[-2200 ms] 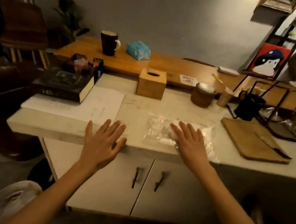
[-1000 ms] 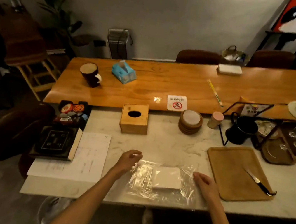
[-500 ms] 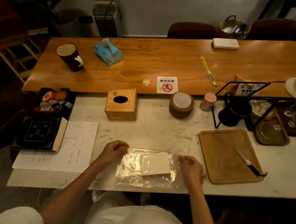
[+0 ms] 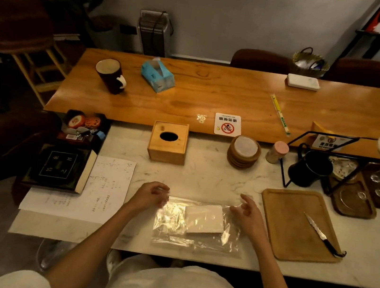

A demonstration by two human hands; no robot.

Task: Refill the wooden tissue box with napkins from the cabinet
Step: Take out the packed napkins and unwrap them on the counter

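Marble counter (image 4: 203,178) lies in front of you, with a long wooden table behind it. Your napkins (image 4: 204,218) rest inside a clear plastic bag (image 4: 195,229), flat on the counter between your hands. Your left hand (image 4: 150,196) is curled and seems to pinch the bag's left edge; your right hand (image 4: 245,211) is half open at the right edge. The wooden tissue box (image 4: 168,142) stands straight ahead, slightly left, so your left hand is nearer to it.

White marble counter (image 4: 203,178) fills mid-frame: wooden tissue box (image 4: 168,142) upper centre, bagged napkins (image 4: 199,222) lower centre, paper sheet (image 4: 91,193) left, wooden tray (image 4: 296,223) right.
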